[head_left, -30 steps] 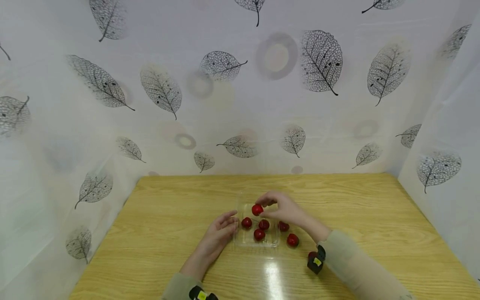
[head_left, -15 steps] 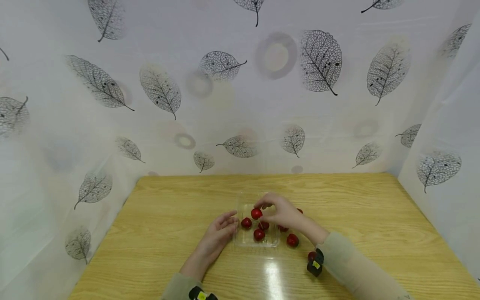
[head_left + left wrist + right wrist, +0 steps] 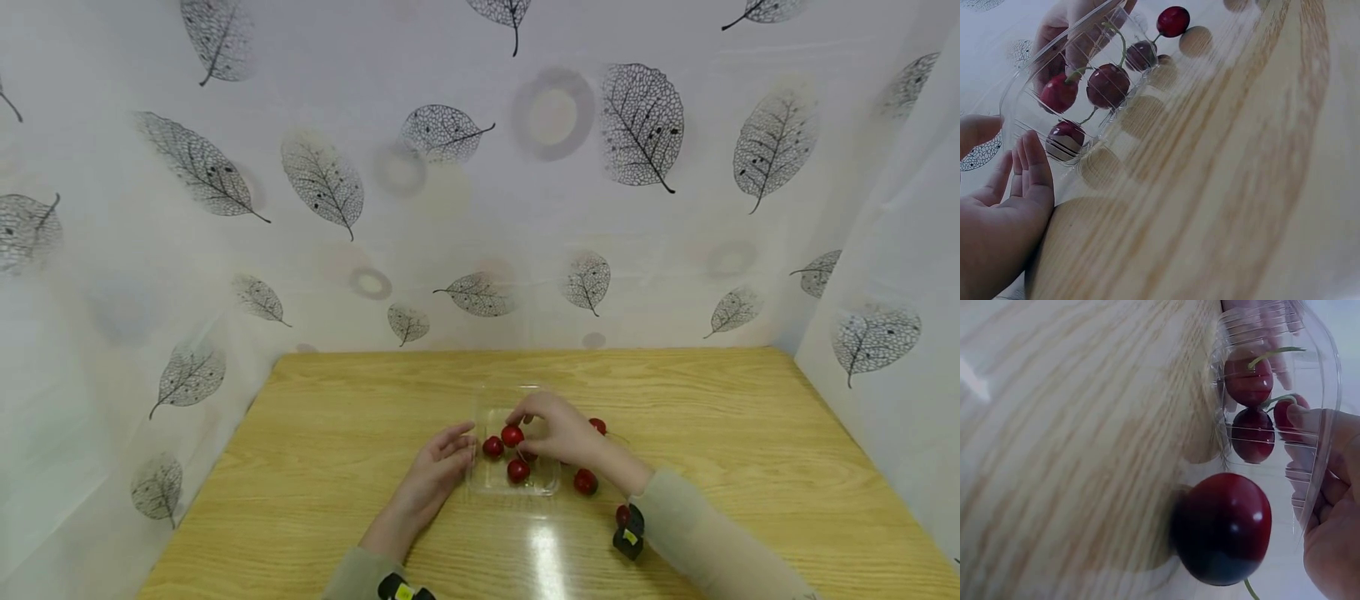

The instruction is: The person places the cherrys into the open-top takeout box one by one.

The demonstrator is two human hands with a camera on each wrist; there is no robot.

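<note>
A clear plastic container (image 3: 546, 490) stands on the table with several dark red cherries in it, one of them (image 3: 518, 471) near its front edge. My right hand (image 3: 562, 432) reaches in over the right side and pinches a brighter red cherry (image 3: 512, 436) between thumb and fingers, low inside the container. Its green stem shows in the left wrist view beside the held cherry (image 3: 1059, 94). At the container's left side, my left hand (image 3: 433, 477) rests with loosely extended fingers (image 3: 1036, 159) against the wall, holding nothing. Part of another cherry is hidden behind the right hand.
Loose cherries lie right of the container: one near its front corner (image 3: 586, 482), one with a stem behind the right wrist (image 3: 597, 425), one beside the black wrist camera (image 3: 628, 537). A leaf-patterned white curtain (image 3: 480, 233) backs the wooden table (image 3: 352, 417).
The right hand has lowered the pinched cherry toward the front, down among the others in the container. A cherry behind the right wrist has come into view. The left hand stays in place.
</note>
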